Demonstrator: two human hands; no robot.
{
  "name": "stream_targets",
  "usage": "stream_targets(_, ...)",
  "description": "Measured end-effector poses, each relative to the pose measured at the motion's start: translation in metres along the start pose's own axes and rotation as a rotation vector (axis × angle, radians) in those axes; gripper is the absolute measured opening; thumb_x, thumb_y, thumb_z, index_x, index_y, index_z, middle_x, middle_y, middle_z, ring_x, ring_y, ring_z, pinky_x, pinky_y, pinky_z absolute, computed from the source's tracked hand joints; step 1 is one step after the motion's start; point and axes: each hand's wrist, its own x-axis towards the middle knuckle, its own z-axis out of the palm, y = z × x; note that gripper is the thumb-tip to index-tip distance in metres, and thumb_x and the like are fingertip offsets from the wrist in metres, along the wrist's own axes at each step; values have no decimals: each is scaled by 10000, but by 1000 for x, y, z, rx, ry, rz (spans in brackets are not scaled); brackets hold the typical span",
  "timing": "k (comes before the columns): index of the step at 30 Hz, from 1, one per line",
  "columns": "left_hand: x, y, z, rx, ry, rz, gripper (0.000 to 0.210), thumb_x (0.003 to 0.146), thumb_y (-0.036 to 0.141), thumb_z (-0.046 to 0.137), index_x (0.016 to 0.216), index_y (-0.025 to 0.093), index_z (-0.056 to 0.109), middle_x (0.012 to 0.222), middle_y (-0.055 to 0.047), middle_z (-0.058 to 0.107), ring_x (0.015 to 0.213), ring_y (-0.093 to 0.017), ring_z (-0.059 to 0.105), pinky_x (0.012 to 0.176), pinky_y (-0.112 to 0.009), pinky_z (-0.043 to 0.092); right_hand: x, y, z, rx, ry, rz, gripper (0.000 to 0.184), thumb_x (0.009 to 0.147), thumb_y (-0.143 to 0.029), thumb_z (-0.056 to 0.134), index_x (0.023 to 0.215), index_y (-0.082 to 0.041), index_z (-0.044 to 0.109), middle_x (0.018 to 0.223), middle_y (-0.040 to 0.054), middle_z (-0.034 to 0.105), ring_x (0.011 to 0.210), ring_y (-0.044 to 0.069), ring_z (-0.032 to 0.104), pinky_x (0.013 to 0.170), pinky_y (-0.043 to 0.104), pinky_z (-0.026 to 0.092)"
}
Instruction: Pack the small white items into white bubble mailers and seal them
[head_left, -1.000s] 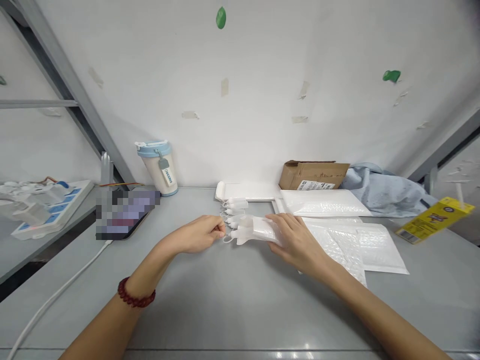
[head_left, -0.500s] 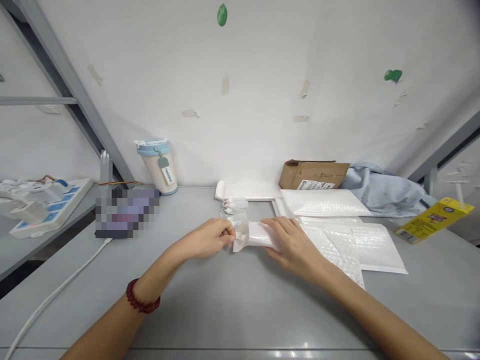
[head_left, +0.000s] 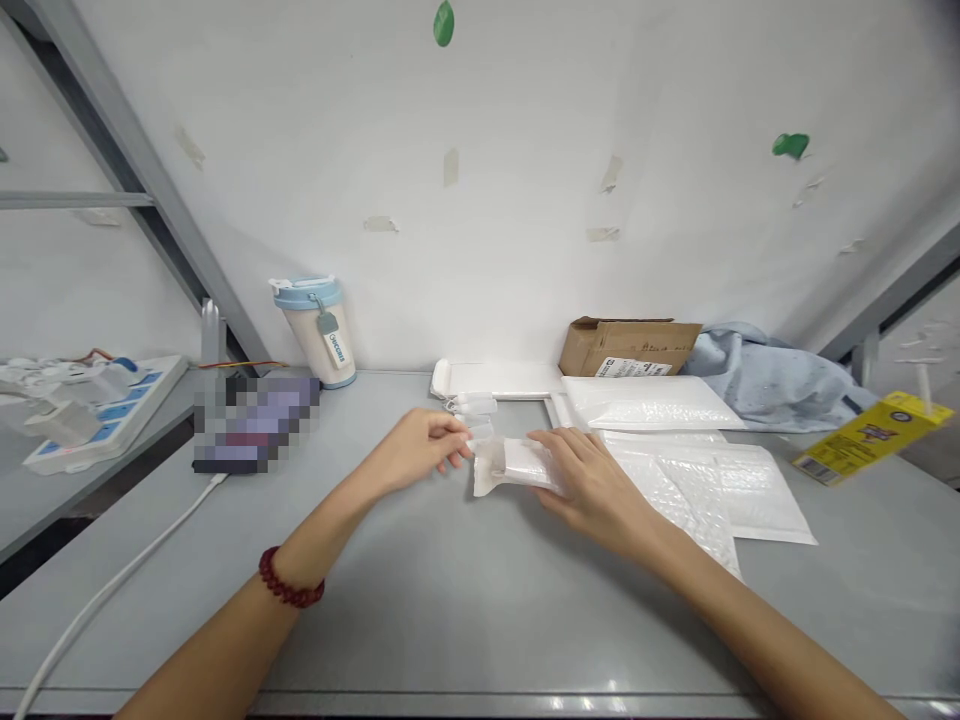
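My right hand (head_left: 589, 485) is wrapped around a small white packet (head_left: 525, 464), holding it just over the grey table. The packet's left end is open, with a loose pale flap (head_left: 487, 472) spread at its mouth. My left hand (head_left: 427, 450) is off the packet's open end, its fingers loosely bent and apart. Its fingertips are by small translucent white pieces with looped cords (head_left: 475, 404), which lie behind the packet. Whether a fingertip touches one of them is hard to make out.
White bubble mailers (head_left: 757, 490) lie right of my right hand. Behind are a flat white box (head_left: 499, 379), a cardboard box (head_left: 630, 347) and blue cloth (head_left: 772, 375). A yellow drink carton (head_left: 870, 437) stands far right. A cup (head_left: 319, 335), blurred phone (head_left: 259, 425) and power strip (head_left: 112, 420) are left.
My left hand has come off the packet's open end and moved slightly up towards the small pieces, its fingers loosening. My right hand still holds the packet, shifted slightly right.
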Motion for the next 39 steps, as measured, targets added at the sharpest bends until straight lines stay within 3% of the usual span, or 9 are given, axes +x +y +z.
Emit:
stream_targets(3, 12, -18, -13, 308, 366, 20, 192, 760, 278, 467, 783, 174, 627, 759, -35, 671, 704, -184, 607, 648, -287, 455, 1, 5, -1, -27, 18, 9, 470, 755, -174, 563, 1192, -195, 391, 1090, 90, 571, 987, 250, 523, 789, 390, 415)
stream_targets(5, 20, -30, -16, 437, 474, 72, 202, 760, 256, 453, 818, 176, 629, 780, -37, 669, 746, -188, 600, 702, -296, 450, 1, 9, -2, -51, 36, 24, 458, 761, -183, 558, 1187, -198, 390, 1077, 89, 574, 989, 256, 523, 780, 389, 414)
stream_targets(11, 35, -45, -11, 475, 446, 117, 200, 728, 249, 486, 838, 161, 629, 810, -48, 643, 734, -184, 569, 711, -301, 436, 4, 18, -7, -90, 84, 94, 385, 784, -226, 530, 1150, -221, 409, 1030, 85, 582, 953, 259, 537, 766, 396, 413)
stream_targets(21, 47, -52, -2, 292, 411, 53, 272, 741, 359, 521, 833, 165, 688, 784, -49, 682, 735, -194, 590, 683, -292, 426, 5, 19, -6, -91, 91, 106, 366, 780, -240, 505, 1136, -224, 420, 1001, 79, 585, 933, 251, 543, 743, 382, 413)
stream_targets(34, 53, -55, 5, 62, 509, -45, 284, 609, 398, 671, 768, 164, 703, 596, 11, 551, 580, -143, 508, 559, -258, 356, 5, 18, -6, -107, 71, 113, 367, 777, -239, 510, 1134, -214, 428, 1022, 82, 588, 952, 252, 539, 755, 380, 408)
stream_targets(39, 57, -52, 11, -38, 527, -89, 268, 613, 376, 670, 739, 142, 697, 596, -3, 578, 574, -135, 510, 551, -249, 357, 6, 19, -4, -97, 71, 124, 359, 780, -258, 512, 1128, -218, 436, 1020, 83, 586, 955, 256, 537, 760, 381, 404)
